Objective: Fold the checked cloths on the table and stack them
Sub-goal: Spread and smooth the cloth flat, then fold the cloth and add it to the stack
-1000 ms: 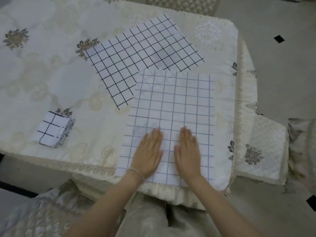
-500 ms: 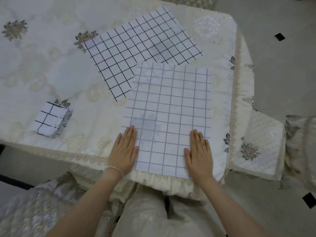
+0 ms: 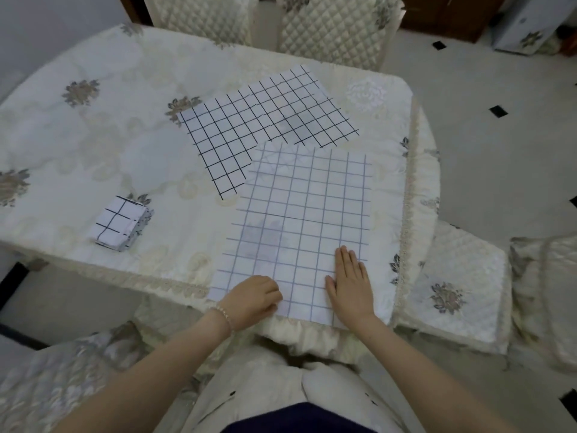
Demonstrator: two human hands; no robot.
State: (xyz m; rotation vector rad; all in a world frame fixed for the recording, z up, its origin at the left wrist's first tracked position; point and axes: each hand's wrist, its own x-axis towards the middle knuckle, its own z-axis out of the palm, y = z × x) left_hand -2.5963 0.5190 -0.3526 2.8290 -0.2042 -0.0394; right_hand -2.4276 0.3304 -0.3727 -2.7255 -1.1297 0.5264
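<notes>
A white cloth with a blue check [image 3: 303, 220] lies flat at the table's near edge, in front of me. My left hand [image 3: 254, 296] is curled, its fingers pinching the cloth's near edge left of centre. Flat on the cloth near its near right corner rests my right hand [image 3: 351, 284], fingers together. A second flat cloth with a black check [image 3: 265, 126] lies further back, its near corner tucked under the blue one. A small stack of folded checked cloths [image 3: 120, 225] sits at the left near the table edge.
The table [image 3: 93, 145] wears a cream floral cover with a lace hem. Quilted chairs [image 3: 327, 26] stand at the far side, and a cushioned seat [image 3: 452, 285] sits just right of the table. Tiled floor lies to the right.
My left hand slid from the cloth's left edge to its near edge and curled onto it. My right hand stayed flat at the near right. The view tilted up.
</notes>
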